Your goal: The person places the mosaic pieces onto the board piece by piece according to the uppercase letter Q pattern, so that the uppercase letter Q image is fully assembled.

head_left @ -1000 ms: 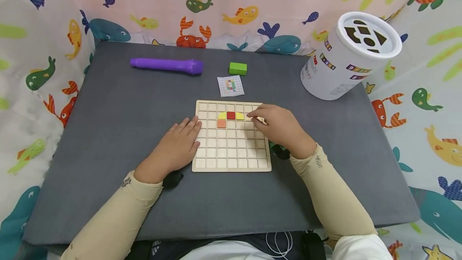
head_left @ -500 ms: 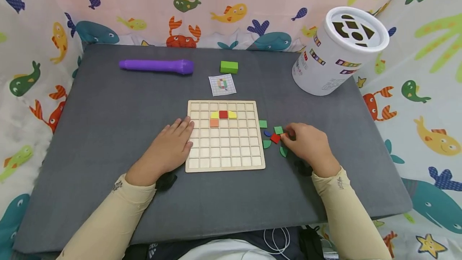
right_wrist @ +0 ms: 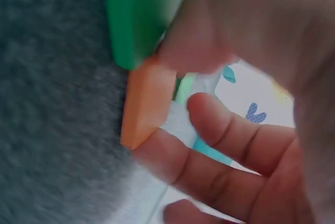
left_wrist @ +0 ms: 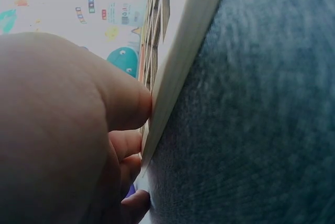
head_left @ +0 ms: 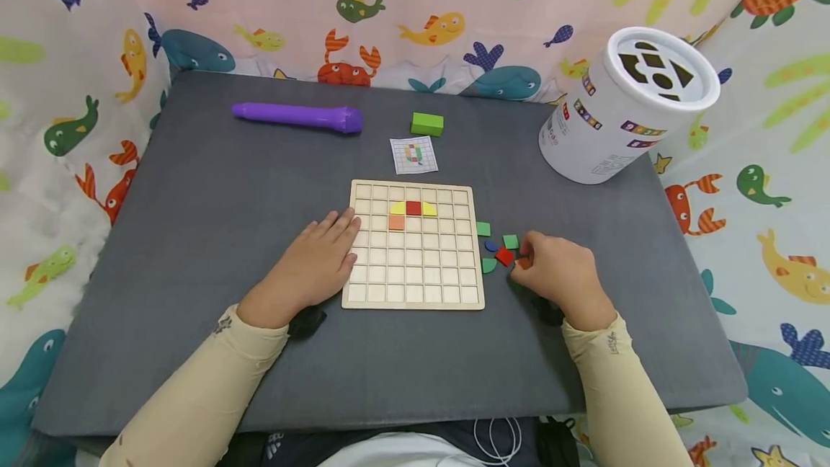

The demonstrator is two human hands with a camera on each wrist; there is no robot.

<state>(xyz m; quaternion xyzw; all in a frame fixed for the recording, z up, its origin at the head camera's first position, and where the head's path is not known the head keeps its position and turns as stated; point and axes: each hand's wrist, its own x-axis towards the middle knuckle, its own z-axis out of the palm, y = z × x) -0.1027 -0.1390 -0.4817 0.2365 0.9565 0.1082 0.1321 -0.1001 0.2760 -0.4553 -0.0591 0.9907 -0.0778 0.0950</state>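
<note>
A wooden grid board (head_left: 415, 272) lies mid-table, with a red tile (head_left: 413, 208) between two yellow tiles (head_left: 398, 208) in an upper row. An orange tile (head_left: 396, 223) sits under the left yellow one. My left hand (head_left: 318, 258) rests along the board's left edge, fingers extended and thumb against the rim. To the right of the board, my right hand (head_left: 560, 272) pinches another orange tile (right_wrist: 146, 101) between thumb and finger, down at the cloth. A green tile (right_wrist: 128, 20) is right beside it in the right wrist view.
Loose pieces lie between board and right hand: a red tile (head_left: 504, 256), a blue piece (head_left: 491, 245), a green quarter-circle (head_left: 489, 265) and green squares (head_left: 511, 241). Farther back are a pattern card (head_left: 413, 156), a green block (head_left: 427, 124), a purple stick (head_left: 297, 116) and a white bucket (head_left: 599, 135).
My right hand has left the board's upper right area, moved right and down to the loose pieces, and taken an orange tile between its fingers. The left hand has stayed at the board's edge.
</note>
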